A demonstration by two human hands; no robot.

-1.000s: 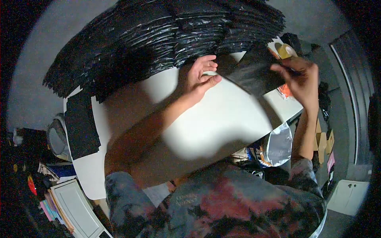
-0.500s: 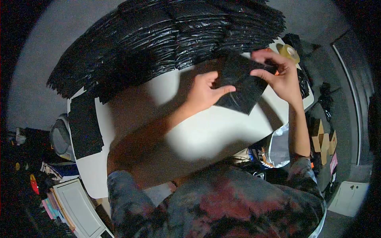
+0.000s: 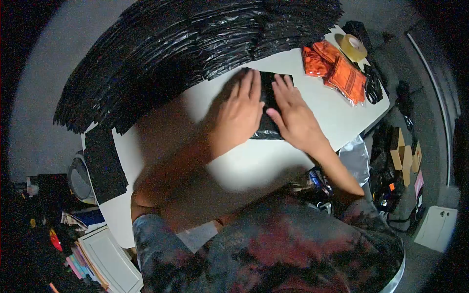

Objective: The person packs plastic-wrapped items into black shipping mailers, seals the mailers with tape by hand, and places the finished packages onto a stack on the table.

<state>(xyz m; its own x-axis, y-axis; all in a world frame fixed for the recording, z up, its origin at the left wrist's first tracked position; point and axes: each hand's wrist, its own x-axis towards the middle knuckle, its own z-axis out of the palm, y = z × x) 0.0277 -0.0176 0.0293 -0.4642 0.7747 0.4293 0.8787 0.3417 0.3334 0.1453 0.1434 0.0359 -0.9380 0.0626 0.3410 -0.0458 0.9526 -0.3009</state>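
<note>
Flat on the white table (image 3: 239, 171) lies a folded black plastic bag (image 3: 267, 90), its lower edge glossy. My left hand (image 3: 238, 118) rests on its left side, fingers stretched out and pointing away from me. On the right side of the same bag, my right hand (image 3: 297, 119) lies palm down with its fingers extended and the thumb apart. Both hands cover much of the bag, and neither grips anything. Beyond them, a long, layered row of black plastic bags (image 3: 229, 36) fills the far edge of the table.
Orange items in clear packets (image 3: 347, 78) lie at the right, beside a roll of tape (image 3: 353, 47) and a coiled black cable (image 3: 373, 88). A black stack (image 3: 104, 163) sits along the table's left edge. Open cardboard (image 3: 403, 155) stands off the right side.
The black bag, earlier held up and tilted between both hands, now lies flat on the table. My hands have come down onto it and opened flat, uncovering the orange packets.
</note>
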